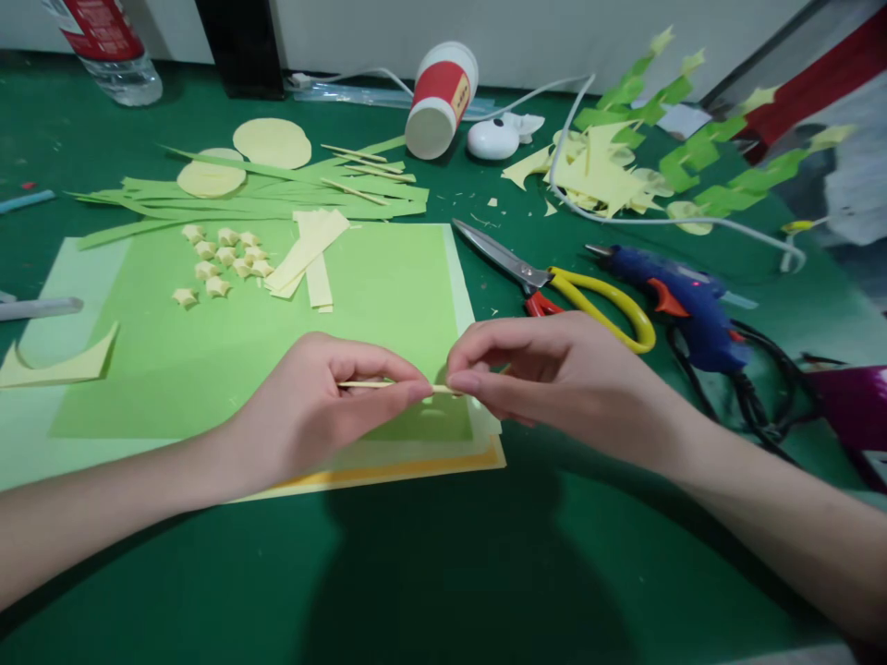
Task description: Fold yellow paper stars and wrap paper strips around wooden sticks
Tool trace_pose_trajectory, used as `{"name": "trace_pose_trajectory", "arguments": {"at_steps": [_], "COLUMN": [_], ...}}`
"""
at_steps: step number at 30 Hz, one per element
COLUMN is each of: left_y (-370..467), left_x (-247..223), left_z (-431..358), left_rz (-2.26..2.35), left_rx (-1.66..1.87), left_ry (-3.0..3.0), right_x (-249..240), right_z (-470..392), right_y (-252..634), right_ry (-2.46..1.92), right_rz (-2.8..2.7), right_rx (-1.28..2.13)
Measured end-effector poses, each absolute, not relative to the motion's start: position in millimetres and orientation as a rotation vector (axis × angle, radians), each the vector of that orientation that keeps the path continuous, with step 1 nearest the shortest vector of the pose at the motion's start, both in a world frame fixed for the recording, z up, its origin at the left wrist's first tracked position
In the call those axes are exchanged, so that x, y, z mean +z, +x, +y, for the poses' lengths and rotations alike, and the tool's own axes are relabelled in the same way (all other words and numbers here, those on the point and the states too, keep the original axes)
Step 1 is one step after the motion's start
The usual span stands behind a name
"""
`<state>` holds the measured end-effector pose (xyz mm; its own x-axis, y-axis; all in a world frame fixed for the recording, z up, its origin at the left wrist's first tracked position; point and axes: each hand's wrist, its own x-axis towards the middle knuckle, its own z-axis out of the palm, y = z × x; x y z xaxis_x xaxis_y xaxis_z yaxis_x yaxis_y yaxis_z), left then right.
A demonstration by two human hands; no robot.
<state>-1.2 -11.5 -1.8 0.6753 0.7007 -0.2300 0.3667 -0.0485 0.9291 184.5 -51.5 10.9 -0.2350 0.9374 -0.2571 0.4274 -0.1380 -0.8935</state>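
A thin pale-yellow stick (443, 389) runs level between my hands, over the right part of the light-green paper (388, 277). My left hand (346, 388) pinches it between thumb and forefinger, and its other end shows inside the palm. Close beside, my right hand (533, 365) has thumb and fingertips closed on the right end, which is mostly hidden. Folded paper stars (226, 256) lie in a cluster at the sheet's upper left. Pale-yellow paper strips (309, 254) overlap next to them.
Scissors (527, 272) and a blue glue gun (679, 296) with a black cord lie right. Behind are green strips (277, 189) with thin sticks, yellow paper discs (273, 143), a tipped paper cup (442, 97), paper scraps (600, 171), a white cable and a bottle (115, 55).
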Motion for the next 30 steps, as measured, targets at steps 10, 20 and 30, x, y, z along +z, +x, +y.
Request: {"name": "trace_pose_trajectory", "arguments": {"at_steps": [10, 20, 30], "left_y": [-1.1, 1.6, 0.9], "left_x": [-2.7, 0.1, 2.9], "left_z": [-11.0, -13.0, -10.1], "left_rz": [0.926, 0.962, 0.911], "left_rx": [0.292, 0.249, 0.272], "left_ry": [1.677, 1.673, 1.644], "right_x": [8.0, 3.9, 7.8], "right_z": [-49.7, -47.6, -49.7], "right_y": [185.7, 192.1, 190.1], "right_ry": [-1.536, -1.491, -1.535], "right_rz": [-1.428, -1.426, -1.465], "right_rx": [1.628, 1.771, 1.662]}}
